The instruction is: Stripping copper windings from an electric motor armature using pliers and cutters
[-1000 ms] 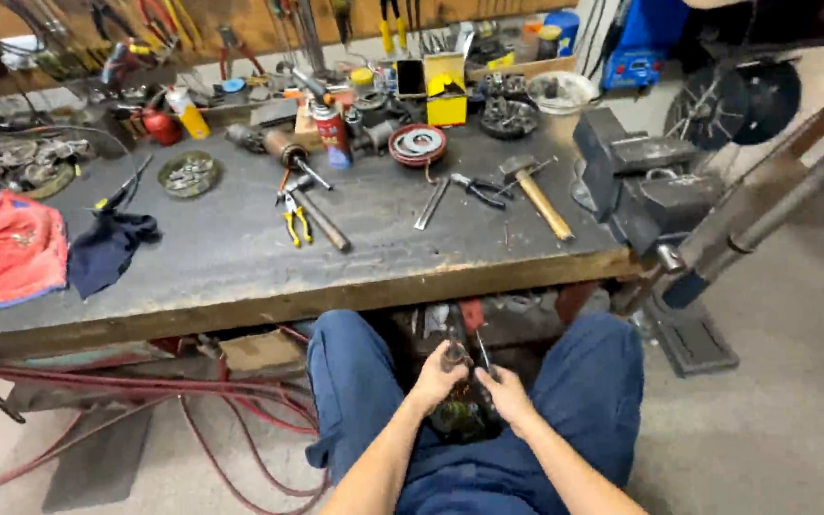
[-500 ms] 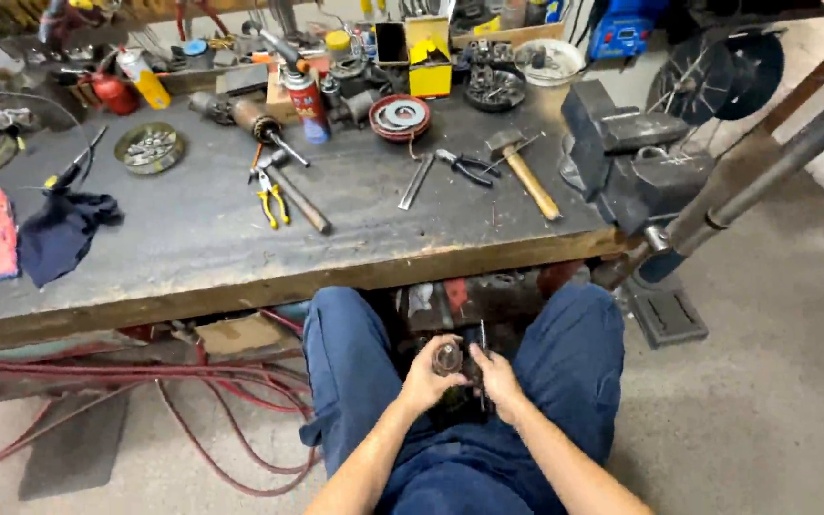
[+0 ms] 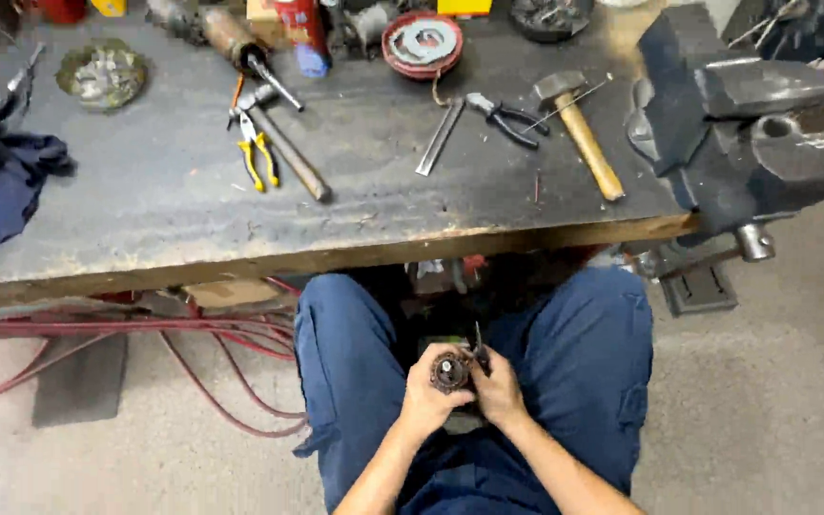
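Note:
I sit at a dark workbench (image 3: 383, 181) with both hands low between my knees. My left hand (image 3: 428, 393) cups a small round metal part (image 3: 449, 371), dark with a pale centre. My right hand (image 3: 498, 386) presses against that part from the right and grips a thin dark tool (image 3: 478, 345) that sticks up above the fingers. The two hands touch each other around the part. My blue trousers (image 3: 584, 353) frame them on both sides.
On the bench lie yellow-handled pliers (image 3: 257, 153), a wooden-handled hammer (image 3: 579, 129), dark pliers (image 3: 505, 116), a flat metal bar (image 3: 441, 138), a red-rimmed round dish (image 3: 422, 43) and a dark blue rag (image 3: 2, 181). A large bench vise (image 3: 741, 133) stands at right. Red hoses (image 3: 193, 353) run over the floor.
The view has tipped down and closer, so the bench fills the top. My hands have stayed between my knees, closed around the round part and the thin tool.

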